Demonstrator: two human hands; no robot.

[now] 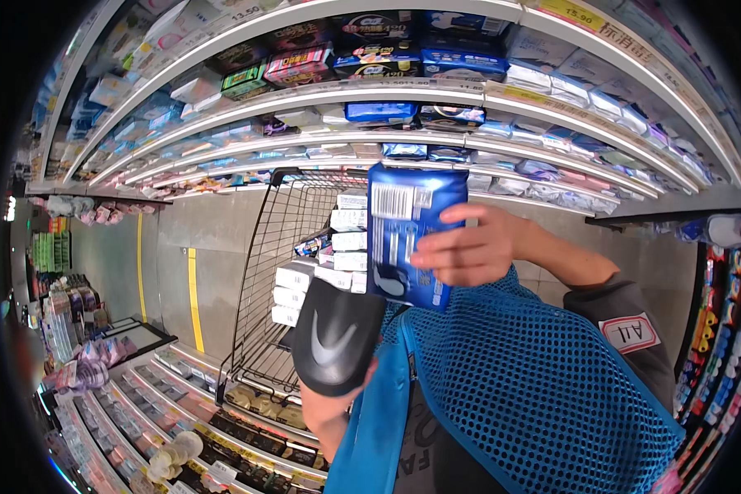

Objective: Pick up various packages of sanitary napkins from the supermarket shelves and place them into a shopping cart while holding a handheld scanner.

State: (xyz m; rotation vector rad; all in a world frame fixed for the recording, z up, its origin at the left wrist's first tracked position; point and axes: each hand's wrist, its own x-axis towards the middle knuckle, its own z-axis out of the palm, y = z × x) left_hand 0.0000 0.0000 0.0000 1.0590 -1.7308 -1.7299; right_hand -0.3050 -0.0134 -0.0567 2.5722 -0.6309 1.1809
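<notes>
My right hand (473,247) grips the right side of a shiny blue pack of sanitary pads (399,226), fingers lying across its face. The pack stands upright, its barcode in the upper left part. Below and left of it, my left hand (369,380) holds a black handheld barcode scanner (337,339) with a silver V shape on top. Most of that hand is hidden beneath the scanner, whose far end is close to the pack's lower left corner. Behind them, a black wire shopping cart (259,267) carries several white boxes (350,240) and a small dark pack.
Shelves (461,92) filled with soft packs curve across the far side. Another shelf rack (165,391) stands at the near left, and bottles line a rack (712,321) at the right. Yellow lines (193,288) mark the grey floor left of the cart.
</notes>
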